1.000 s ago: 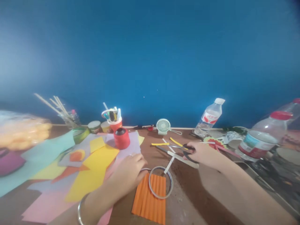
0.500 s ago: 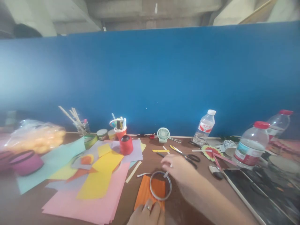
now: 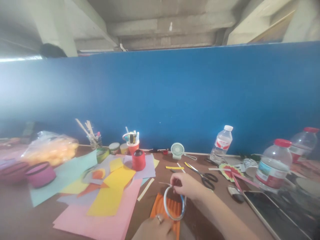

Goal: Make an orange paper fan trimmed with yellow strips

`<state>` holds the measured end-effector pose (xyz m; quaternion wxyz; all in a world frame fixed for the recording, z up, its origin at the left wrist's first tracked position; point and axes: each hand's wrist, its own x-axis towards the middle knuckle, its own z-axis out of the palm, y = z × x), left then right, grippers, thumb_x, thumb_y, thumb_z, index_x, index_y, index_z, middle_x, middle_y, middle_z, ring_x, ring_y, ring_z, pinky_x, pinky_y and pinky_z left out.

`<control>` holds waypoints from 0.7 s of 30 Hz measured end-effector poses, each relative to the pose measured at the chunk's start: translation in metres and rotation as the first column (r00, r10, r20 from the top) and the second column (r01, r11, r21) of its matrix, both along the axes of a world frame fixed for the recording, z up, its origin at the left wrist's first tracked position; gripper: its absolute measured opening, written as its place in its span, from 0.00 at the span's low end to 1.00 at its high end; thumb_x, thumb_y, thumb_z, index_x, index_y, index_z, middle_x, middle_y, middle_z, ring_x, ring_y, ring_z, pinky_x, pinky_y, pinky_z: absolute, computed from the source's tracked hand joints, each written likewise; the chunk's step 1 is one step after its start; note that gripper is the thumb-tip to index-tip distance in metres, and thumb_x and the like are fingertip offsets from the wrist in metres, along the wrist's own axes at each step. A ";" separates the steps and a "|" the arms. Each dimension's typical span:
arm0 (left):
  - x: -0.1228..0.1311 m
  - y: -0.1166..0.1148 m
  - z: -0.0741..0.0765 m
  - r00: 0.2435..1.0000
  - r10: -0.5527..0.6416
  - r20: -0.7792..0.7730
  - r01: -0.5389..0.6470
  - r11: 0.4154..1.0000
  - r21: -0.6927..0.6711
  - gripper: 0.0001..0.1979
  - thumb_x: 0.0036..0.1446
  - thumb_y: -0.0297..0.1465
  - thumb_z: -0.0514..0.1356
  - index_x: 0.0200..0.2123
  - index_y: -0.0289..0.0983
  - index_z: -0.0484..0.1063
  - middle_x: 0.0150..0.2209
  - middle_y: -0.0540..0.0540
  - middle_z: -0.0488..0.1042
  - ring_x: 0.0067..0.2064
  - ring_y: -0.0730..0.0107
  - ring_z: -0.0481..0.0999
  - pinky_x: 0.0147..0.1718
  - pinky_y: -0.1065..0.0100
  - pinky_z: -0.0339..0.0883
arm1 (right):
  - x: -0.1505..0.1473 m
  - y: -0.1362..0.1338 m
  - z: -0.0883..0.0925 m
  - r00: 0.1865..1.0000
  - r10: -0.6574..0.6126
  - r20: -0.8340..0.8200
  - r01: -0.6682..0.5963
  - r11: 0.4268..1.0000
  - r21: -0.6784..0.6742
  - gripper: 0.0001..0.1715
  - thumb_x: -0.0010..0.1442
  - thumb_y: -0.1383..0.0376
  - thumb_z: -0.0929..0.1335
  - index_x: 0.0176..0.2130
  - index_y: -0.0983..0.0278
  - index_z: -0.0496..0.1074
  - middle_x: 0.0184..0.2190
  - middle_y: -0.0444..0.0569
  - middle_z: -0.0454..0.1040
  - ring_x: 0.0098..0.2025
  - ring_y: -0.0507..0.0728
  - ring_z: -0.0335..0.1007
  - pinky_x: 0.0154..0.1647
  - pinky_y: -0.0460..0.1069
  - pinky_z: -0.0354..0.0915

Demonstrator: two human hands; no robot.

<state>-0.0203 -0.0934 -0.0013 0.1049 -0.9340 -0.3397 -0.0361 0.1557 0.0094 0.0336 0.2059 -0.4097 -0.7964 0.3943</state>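
A thin white roll of tape (image 3: 167, 208) stands tilted over a pleated sheet of orange paper (image 3: 156, 208). My right hand (image 3: 181, 184) is closed on the roll's upper rim, thumb and fingers pinched together. A narrow pale end of tape (image 3: 163, 182) sticks out to the left of those fingertips. My left hand (image 3: 155, 228), with a ring on one finger, lies over the lower part of the orange paper, fingers extended and somewhat blurred. Just beyond my right hand are black-handled scissors (image 3: 208, 181) and a yellow strip (image 3: 175, 167).
Coloured paper sheets (image 3: 100, 226) spread over the left side, with a red roll (image 3: 138, 160) behind them. A small fan (image 3: 177, 151) stands near the blue partition (image 3: 160, 90). Bottles (image 3: 273, 166), a paper rosette (image 3: 230, 170) and a phone (image 3: 272, 210) occupy the right.
The tape roll has tipped up from lying on the orange paper. My right hand has moved from the tape's loose end to the rim. My left hand has shifted its angle, and the view has tilted up.
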 end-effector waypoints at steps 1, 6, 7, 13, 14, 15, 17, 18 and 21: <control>-0.001 0.003 0.019 0.996 0.091 -0.007 -0.091 0.980 -0.175 0.05 0.49 0.24 0.57 0.25 0.38 0.72 0.27 0.47 0.75 0.27 0.66 0.73 0.16 0.72 0.55 | 0.004 0.003 -0.003 0.997 -0.005 -0.081 -0.001 0.998 -0.064 0.08 0.43 0.72 0.63 0.29 0.64 0.66 0.23 0.44 0.70 0.27 0.54 0.67 0.28 0.47 0.61; -0.020 0.044 0.093 0.925 0.379 -0.031 -0.352 0.822 -0.448 0.11 0.43 0.23 0.53 0.15 0.37 0.69 0.14 0.51 0.69 0.14 0.74 0.63 0.13 0.72 0.48 | 0.018 0.013 -0.009 0.881 -0.127 -0.456 -0.017 0.954 -0.299 0.14 0.39 0.72 0.63 0.31 0.64 0.66 0.23 0.40 0.63 0.23 0.48 0.60 0.25 0.44 0.59; -0.024 0.057 0.098 0.915 0.402 -0.026 -0.368 0.808 -0.460 0.09 0.43 0.23 0.54 0.16 0.37 0.70 0.14 0.52 0.69 0.14 0.74 0.63 0.13 0.73 0.49 | 0.021 0.015 -0.007 0.849 -0.155 -0.505 -0.027 0.942 -0.334 0.15 0.39 0.72 0.63 0.32 0.65 0.67 0.23 0.40 0.62 0.22 0.47 0.58 0.23 0.43 0.57; 0.000 0.133 0.079 0.868 0.477 0.138 -0.387 0.824 -0.414 0.08 0.58 0.29 0.52 0.37 0.36 0.70 0.37 0.46 0.73 0.35 0.69 0.72 0.33 0.66 0.66 | 0.046 0.022 0.003 0.667 -0.299 -0.682 -0.066 0.889 -0.454 0.09 0.49 0.63 0.69 0.30 0.67 0.70 0.22 0.42 0.61 0.19 0.45 0.48 0.17 0.42 0.43; 0.011 0.142 0.072 0.868 0.473 0.151 -0.379 0.828 -0.413 0.11 0.58 0.33 0.54 0.42 0.35 0.67 0.42 0.44 0.70 0.39 0.67 0.71 0.37 0.61 0.67 | 0.049 0.022 0.003 0.636 -0.318 -0.703 -0.065 0.885 -0.460 0.10 0.49 0.62 0.69 0.29 0.67 0.69 0.22 0.42 0.61 0.19 0.44 0.48 0.17 0.42 0.42; 0.023 0.151 0.066 0.870 0.467 0.161 -0.368 0.831 -0.418 0.13 0.58 0.34 0.54 0.45 0.36 0.66 0.45 0.43 0.68 0.41 0.65 0.71 0.39 0.59 0.67 | 0.052 0.023 0.003 0.607 -0.335 -0.721 -0.064 0.883 -0.464 0.10 0.49 0.61 0.70 0.28 0.66 0.68 0.21 0.41 0.60 0.18 0.44 0.48 0.17 0.42 0.42; 0.045 0.164 0.054 0.872 0.457 0.177 -0.352 0.835 -0.422 0.14 0.58 0.33 0.54 0.47 0.36 0.64 0.47 0.43 0.67 0.43 0.64 0.70 0.40 0.57 0.67 | 0.057 0.025 0.000 0.555 -0.362 -0.749 -0.058 0.881 -0.469 0.11 0.49 0.61 0.71 0.26 0.65 0.67 0.22 0.40 0.61 0.18 0.44 0.51 0.17 0.42 0.44; 0.055 0.169 0.049 0.872 0.455 0.177 -0.347 0.832 -0.433 0.14 0.58 0.33 0.54 0.47 0.36 0.65 0.47 0.43 0.67 0.43 0.64 0.70 0.40 0.58 0.67 | 0.059 0.026 -0.002 0.533 -0.374 -0.759 -0.053 0.881 -0.470 0.10 0.49 0.62 0.71 0.26 0.65 0.66 0.22 0.40 0.62 0.19 0.44 0.53 0.17 0.42 0.45; 0.077 0.179 0.036 0.869 0.462 0.179 -0.334 0.814 -0.476 0.15 0.57 0.33 0.55 0.47 0.36 0.64 0.47 0.43 0.67 0.43 0.63 0.70 0.40 0.58 0.67 | 0.063 0.030 -0.006 0.485 -0.397 -0.779 -0.038 0.881 -0.472 0.10 0.49 0.62 0.71 0.26 0.64 0.66 0.24 0.41 0.65 0.20 0.46 0.59 0.18 0.42 0.49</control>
